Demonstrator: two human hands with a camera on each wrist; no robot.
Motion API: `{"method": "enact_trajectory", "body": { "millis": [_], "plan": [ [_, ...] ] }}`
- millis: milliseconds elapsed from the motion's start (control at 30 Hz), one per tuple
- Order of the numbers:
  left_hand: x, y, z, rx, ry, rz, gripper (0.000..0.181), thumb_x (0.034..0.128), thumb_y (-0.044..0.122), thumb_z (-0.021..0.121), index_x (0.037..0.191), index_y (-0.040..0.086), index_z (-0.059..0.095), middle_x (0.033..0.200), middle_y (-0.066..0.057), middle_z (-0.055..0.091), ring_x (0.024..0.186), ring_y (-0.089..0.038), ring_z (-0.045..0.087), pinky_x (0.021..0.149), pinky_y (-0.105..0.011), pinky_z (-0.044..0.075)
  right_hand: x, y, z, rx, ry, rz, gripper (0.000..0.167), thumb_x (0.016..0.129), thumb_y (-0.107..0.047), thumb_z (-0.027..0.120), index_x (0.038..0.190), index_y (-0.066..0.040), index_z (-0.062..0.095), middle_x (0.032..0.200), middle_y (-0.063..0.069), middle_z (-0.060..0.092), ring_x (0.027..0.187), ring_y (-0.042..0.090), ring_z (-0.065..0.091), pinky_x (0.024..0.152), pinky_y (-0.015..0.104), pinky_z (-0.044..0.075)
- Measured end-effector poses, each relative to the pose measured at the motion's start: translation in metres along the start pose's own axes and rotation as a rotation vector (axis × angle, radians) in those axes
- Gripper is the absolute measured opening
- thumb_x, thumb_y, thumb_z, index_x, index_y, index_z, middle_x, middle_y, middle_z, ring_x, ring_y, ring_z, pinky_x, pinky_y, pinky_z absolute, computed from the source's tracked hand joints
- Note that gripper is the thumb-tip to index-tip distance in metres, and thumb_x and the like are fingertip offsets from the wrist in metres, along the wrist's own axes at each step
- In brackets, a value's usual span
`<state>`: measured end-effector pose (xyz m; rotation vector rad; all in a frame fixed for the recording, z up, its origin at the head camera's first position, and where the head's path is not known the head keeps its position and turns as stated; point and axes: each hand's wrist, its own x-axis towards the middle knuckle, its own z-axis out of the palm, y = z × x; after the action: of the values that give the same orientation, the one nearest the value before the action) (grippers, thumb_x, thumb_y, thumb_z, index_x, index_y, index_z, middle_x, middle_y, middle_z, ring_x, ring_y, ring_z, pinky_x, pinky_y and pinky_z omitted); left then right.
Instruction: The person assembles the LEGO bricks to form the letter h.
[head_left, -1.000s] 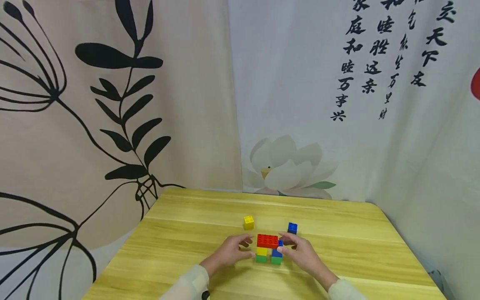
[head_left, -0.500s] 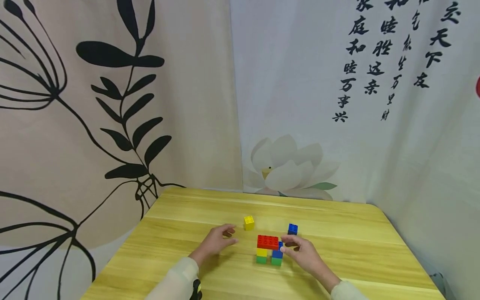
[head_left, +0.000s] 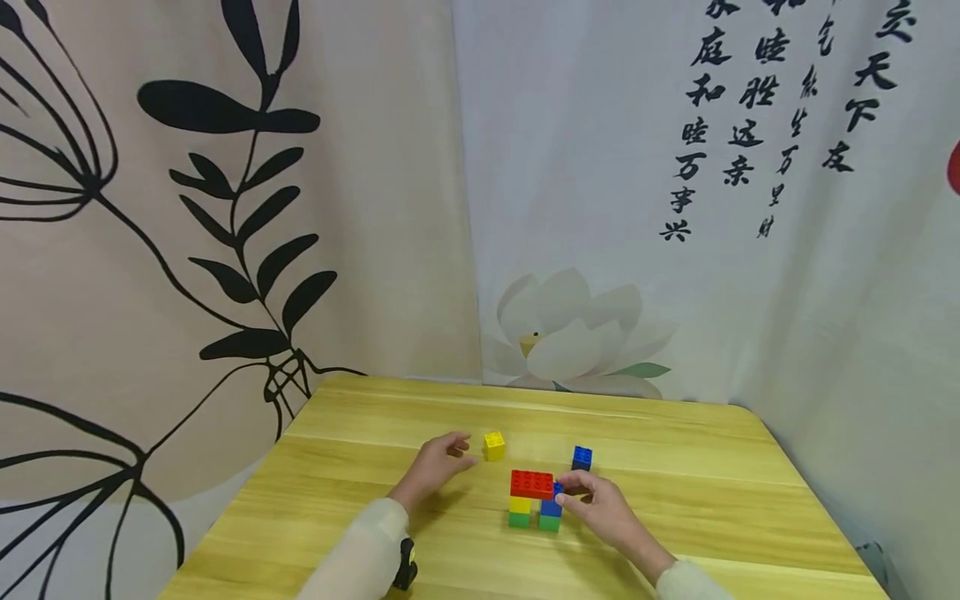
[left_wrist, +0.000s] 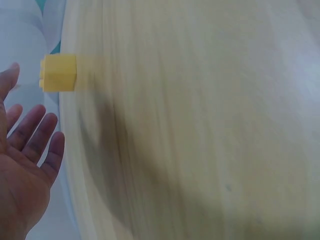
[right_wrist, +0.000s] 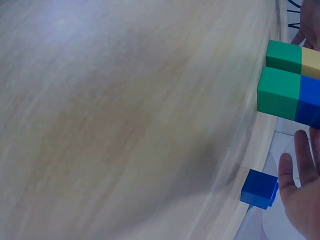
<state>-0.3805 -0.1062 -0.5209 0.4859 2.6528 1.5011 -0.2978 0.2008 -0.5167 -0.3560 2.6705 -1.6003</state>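
A small structure stands on the table: a red brick [head_left: 532, 484] lies across a yellow brick [head_left: 520, 505] and blue bricks [head_left: 551, 507], with green bricks [head_left: 519, 520] at the bottom. The right hand [head_left: 603, 510] pinches the upper blue brick [head_left: 557, 490] beside the red one's right end; its thumb is in front, its other fingers behind. The left hand [head_left: 437, 468] is empty, fingers spread, just left of a loose yellow block [head_left: 494, 446]. In the left wrist view that hand [left_wrist: 27, 170] does not touch the yellow block [left_wrist: 60, 73].
Behind the right hand a loose blue block [head_left: 582, 457] stands on the wooden table [head_left: 675, 467]. A curtain [head_left: 390, 208] with plant prints and written characters hangs behind the table's far edge.
The left hand has moved left and away from the structure, then slightly back beside the loose yellow block. The right hand has stayed at the structure's right side.
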Motion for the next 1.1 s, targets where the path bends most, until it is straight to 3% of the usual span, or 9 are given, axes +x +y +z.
{"method": "enact_trajectory", "body": {
  "millis": [333,600,867,1100],
  "plan": [
    [0.020,-0.003,0.013,-0.015,0.064,-0.025,0.052,0.0939,0.023,0.071,0.137,-0.001,0.055,0.124,-0.018,0.062,0.112,-0.034,0.057,0.093,-0.050,0.049,-0.001,0.003,0.001,-0.016,-0.014,0.011,0.035,0.095,-0.030,0.068,0.120,-0.005,0.066,0.108,0.002,0.068,0.097,0.019,0.062,0.080,0.027,0.052],
    [0.035,-0.009,0.024,-0.028,0.074,-0.060,0.055,0.0928,0.024,0.072,0.137,-0.002,0.054,0.125,-0.019,0.060,0.112,-0.034,0.055,0.093,-0.048,0.049,-0.001,0.005,0.000,0.046,-0.040,-0.002,0.036,0.095,-0.027,0.068,0.121,-0.002,0.064,0.114,0.010,0.068,0.098,0.022,0.064,0.078,0.027,0.054],
    [0.042,-0.006,0.034,-0.025,0.074,-0.045,0.055,0.0913,0.020,0.074,0.135,-0.007,0.054,0.124,-0.024,0.060,0.110,-0.037,0.058,0.089,-0.047,0.052,-0.001,0.004,-0.001,0.060,-0.049,-0.002,0.036,0.096,-0.028,0.068,0.120,-0.002,0.065,0.110,0.008,0.068,0.096,0.022,0.065,0.080,0.032,0.055],
    [0.042,0.000,0.039,0.011,0.073,-0.048,0.048,0.0919,0.016,0.073,0.130,-0.008,0.058,0.118,-0.020,0.063,0.107,-0.034,0.059,0.090,-0.046,0.051,-0.002,0.003,0.000,0.065,-0.041,0.010,0.037,0.095,-0.029,0.069,0.120,-0.002,0.065,0.112,0.009,0.068,0.096,0.022,0.065,0.080,0.034,0.056]
  ]
}}
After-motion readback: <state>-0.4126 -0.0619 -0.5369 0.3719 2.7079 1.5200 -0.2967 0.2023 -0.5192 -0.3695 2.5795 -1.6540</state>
